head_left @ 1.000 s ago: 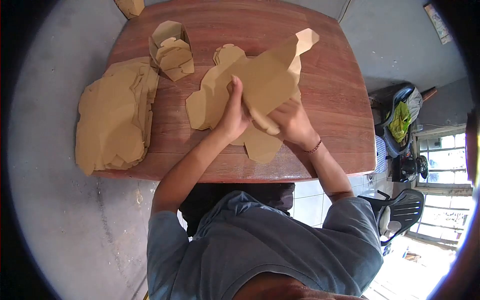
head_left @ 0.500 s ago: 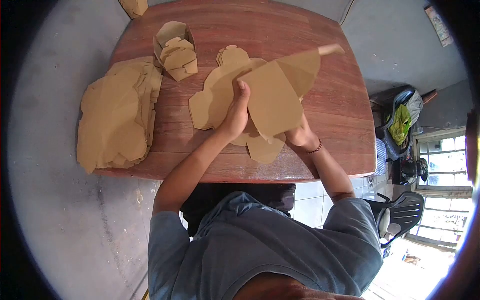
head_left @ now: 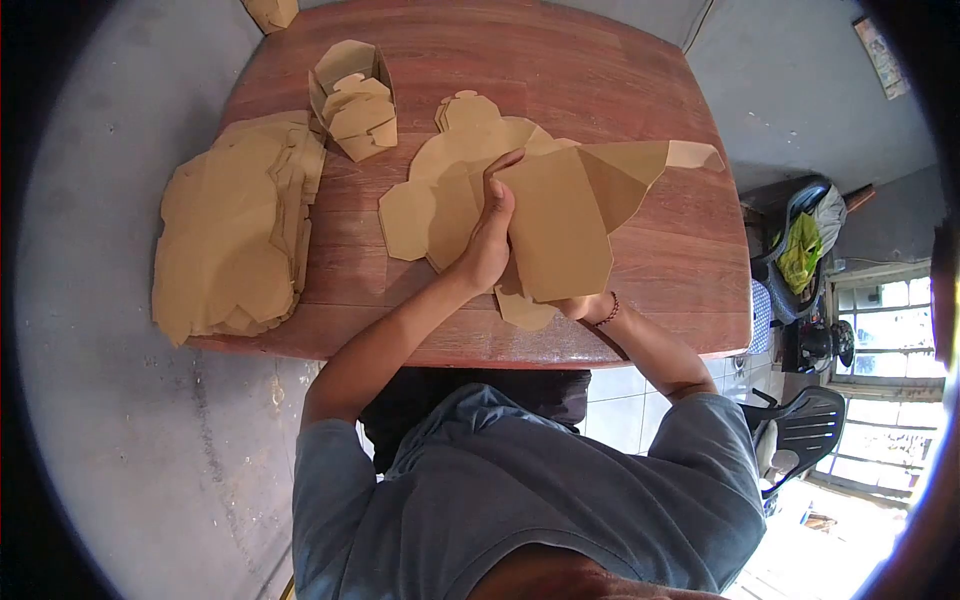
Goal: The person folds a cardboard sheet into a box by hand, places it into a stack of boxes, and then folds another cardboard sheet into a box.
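Observation:
A partly folded brown cardboard box (head_left: 562,225) is held between my hands, its flaps stretching to the right. My left hand (head_left: 489,232) grips the box's left side, thumb up along the edge. At the near end of the box is my right hand (head_left: 588,306), its fingers mostly hidden under the cardboard. Flat cardboard cutouts (head_left: 445,185) lie stacked on the table beneath and to the left of the held piece.
On the wooden table (head_left: 560,60), a bigger pile of flat cardboard (head_left: 222,235) lies at the left edge. An open folded box (head_left: 357,112) with pieces inside stands behind it. A black chair (head_left: 810,430) is off to the right.
The held box has turned clockwise, so its flaps now point right. Its near end and my right hand have come closer to the table's front edge.

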Demonstrator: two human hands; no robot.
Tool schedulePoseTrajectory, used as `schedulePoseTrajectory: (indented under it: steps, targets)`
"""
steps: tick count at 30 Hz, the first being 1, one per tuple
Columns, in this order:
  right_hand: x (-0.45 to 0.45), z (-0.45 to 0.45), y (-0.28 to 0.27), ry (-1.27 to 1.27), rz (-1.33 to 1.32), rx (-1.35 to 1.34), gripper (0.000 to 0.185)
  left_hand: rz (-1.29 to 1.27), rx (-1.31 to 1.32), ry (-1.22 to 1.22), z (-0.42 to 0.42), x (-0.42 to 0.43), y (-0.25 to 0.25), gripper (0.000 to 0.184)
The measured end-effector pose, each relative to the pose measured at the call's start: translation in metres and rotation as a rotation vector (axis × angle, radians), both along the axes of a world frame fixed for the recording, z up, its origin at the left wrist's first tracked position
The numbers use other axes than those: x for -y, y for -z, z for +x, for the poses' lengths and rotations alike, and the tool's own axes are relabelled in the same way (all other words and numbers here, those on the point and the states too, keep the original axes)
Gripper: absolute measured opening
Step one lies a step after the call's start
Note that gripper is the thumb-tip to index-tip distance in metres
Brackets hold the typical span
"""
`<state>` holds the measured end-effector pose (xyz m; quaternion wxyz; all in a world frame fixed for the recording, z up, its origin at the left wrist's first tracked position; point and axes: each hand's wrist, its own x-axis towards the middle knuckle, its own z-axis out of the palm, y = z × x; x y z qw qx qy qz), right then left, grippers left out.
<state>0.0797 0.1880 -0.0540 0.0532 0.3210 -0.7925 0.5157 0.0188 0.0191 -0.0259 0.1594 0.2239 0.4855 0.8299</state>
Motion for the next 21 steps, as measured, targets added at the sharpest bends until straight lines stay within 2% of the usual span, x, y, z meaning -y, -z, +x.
schedulePoseTrajectory:
  steps: [4,6,7,9,13,15,16,17,18,19,21]
  targets:
    - [-0.002,0.003,0.003,-0.032,0.093,-0.108,0.031,0.074,0.117,0.035,0.001,0.002,-0.008,0.068]
    - [0.004,0.009,-0.001,-0.039,-0.204,0.415,0.03,0.076,0.14,0.041,-0.001,0.001,-0.005,0.068]
    - [0.003,0.01,0.004,-0.04,-0.205,0.415,0.03,0.078,0.162,0.047,-0.002,0.001,-0.003,0.068]
    - [0.001,0.011,0.015,0.039,-0.13,0.642,0.029,0.09,0.187,0.055,-0.004,-0.001,0.004,0.068]
    - [0.006,0.006,0.008,-0.002,-0.127,0.593,0.027,0.099,0.246,0.113,-0.006,-0.001,0.012,0.068]
    - [0.01,0.002,-0.012,-0.064,0.097,0.165,0.024,0.036,0.195,0.014,-0.006,-0.005,0.013,0.067]
    - [0.012,-0.001,-0.028,-0.063,0.097,0.164,0.024,-0.027,0.147,-0.079,-0.006,-0.007,0.013,0.067]
    - [0.013,-0.004,-0.045,-0.054,0.099,0.397,0.022,-0.027,0.148,-0.076,-0.008,-0.008,0.017,0.067]
    - [0.014,-0.005,-0.056,-0.045,0.1,0.63,0.021,0.004,0.246,-0.056,-0.012,-0.007,0.018,0.068]
    - [0.014,-0.003,-0.06,-0.041,0.1,0.63,0.021,0.034,0.344,-0.033,-0.014,-0.006,0.02,0.068]
    - [0.013,0.001,-0.065,0.072,0.025,0.179,0.021,0.093,0.371,0.018,-0.015,0.003,0.008,0.069]
